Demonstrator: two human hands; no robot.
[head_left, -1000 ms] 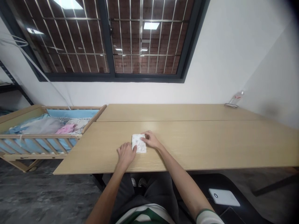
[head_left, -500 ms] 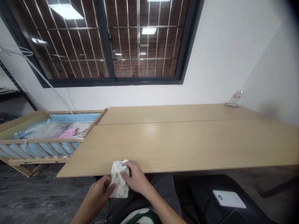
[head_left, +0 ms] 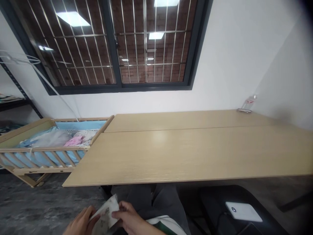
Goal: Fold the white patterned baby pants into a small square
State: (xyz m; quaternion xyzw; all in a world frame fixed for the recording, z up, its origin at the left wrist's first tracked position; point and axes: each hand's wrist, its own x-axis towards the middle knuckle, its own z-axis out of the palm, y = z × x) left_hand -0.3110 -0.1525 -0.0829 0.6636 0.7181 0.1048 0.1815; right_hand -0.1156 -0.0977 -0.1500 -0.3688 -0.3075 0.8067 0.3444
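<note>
A small white cloth (head_left: 107,210) with faint dark prints is held up over my lap, below the table's front edge. My left hand (head_left: 81,221) grips its lower left side, with the fingers closed on it. On the other side, my right hand (head_left: 129,218) pinches the cloth's right edge between thumb and fingers. The cloth is tilted and looks folded, and its lower end runs out of view at the bottom. Just beyond both hands lies the wooden table (head_left: 171,156).
A wooden crib (head_left: 49,150) with blue lining and bedding stands left of the table. At the table's far right corner is a clear bottle (head_left: 249,101). A white phone (head_left: 244,211) lies on a black seat (head_left: 212,202) to my right. A barred window (head_left: 119,45) is ahead.
Both hands have drawn the cloth down and left, from the table's front edge to over my lap. The cloth is now tilted. The view has shifted slightly.
</note>
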